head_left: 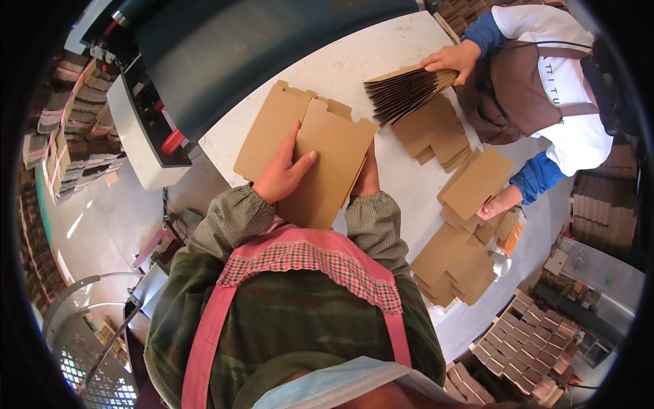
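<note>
A flattened brown cardboard box is held in front of my chest. My left hand grips its left side, the thumb lying on top and the index finger stretched along the edge. My right hand holds the right edge, its fingers mostly hidden behind the board. Partly beneath, further left, more flattened cardboard rests on the white table.
Across the table a co-worker's hand holds a fanned stack of cardboard; their other hand touches another piece. Loose cardboard lies at right. A machine with a dark belt borders the table's far left.
</note>
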`<move>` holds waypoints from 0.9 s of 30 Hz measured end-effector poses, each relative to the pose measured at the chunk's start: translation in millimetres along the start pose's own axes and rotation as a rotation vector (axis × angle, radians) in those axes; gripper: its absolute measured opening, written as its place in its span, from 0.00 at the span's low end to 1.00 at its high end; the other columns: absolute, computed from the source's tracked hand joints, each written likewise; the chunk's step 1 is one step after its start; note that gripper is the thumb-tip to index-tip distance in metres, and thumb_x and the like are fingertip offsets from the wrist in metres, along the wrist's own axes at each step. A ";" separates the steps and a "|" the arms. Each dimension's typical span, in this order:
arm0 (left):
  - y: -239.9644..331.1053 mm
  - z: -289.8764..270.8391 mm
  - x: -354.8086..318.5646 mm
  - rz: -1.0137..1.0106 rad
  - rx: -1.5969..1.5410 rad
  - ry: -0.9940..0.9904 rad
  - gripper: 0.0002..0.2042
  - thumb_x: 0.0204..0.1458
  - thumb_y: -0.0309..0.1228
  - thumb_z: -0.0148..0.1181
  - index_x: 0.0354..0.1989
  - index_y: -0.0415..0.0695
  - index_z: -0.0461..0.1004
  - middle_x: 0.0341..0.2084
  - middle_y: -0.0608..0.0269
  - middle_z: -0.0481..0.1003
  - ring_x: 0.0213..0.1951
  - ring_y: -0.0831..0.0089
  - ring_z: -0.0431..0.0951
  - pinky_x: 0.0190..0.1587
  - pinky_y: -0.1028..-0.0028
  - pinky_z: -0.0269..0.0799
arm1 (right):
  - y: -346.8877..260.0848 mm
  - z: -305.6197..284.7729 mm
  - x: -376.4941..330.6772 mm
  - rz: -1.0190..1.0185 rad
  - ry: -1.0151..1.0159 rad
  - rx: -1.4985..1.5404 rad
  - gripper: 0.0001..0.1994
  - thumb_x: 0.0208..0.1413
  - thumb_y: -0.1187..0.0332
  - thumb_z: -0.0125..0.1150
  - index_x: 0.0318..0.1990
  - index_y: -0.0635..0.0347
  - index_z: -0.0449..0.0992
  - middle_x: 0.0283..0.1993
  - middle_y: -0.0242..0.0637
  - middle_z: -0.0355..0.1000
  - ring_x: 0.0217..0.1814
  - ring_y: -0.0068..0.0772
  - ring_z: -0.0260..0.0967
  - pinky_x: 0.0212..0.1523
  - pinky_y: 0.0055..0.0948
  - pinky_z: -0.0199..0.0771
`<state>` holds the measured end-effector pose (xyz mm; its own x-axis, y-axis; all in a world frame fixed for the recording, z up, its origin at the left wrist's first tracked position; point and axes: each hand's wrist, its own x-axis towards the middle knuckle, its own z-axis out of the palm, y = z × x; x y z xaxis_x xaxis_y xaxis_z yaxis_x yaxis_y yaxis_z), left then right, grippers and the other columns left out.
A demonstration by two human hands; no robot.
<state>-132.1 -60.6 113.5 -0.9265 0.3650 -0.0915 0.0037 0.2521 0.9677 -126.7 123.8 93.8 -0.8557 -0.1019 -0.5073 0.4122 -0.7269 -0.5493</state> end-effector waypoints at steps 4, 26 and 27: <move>9.2 -1.0 -5.1 -0.008 -0.014 -0.009 0.36 0.58 0.39 0.54 0.67 0.34 0.43 0.65 0.43 0.52 0.67 0.58 0.51 0.66 0.68 0.49 | 0.5 0.9 -1.7 -0.005 -0.024 -0.002 0.41 0.53 0.30 0.40 0.61 0.57 0.61 0.57 0.39 0.66 0.55 0.39 0.66 0.51 0.36 0.72; 24.8 73.6 29.5 -0.150 -0.502 -0.398 0.40 0.52 0.33 0.61 0.69 0.47 0.41 0.61 0.57 0.60 0.61 0.66 0.62 0.61 0.69 0.58 | -35.9 -67.8 -54.5 -0.192 0.077 -0.003 0.31 0.60 0.39 0.40 0.60 0.53 0.62 0.54 0.34 0.67 0.53 0.33 0.67 0.49 0.31 0.72; 30.5 82.2 30.1 -0.210 -0.589 -0.441 0.41 0.52 0.33 0.61 0.70 0.49 0.41 0.60 0.58 0.61 0.60 0.67 0.63 0.60 0.69 0.60 | -41.3 -69.2 -65.3 -0.197 0.084 -0.024 0.31 0.60 0.40 0.41 0.60 0.53 0.62 0.54 0.34 0.67 0.53 0.33 0.67 0.49 0.31 0.72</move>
<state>-128.9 31.8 121.0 -0.6496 0.7171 -0.2527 -0.4713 -0.1189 0.8739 -66.2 207.5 103.7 -0.8916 0.0981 -0.4421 0.2482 -0.7107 -0.6583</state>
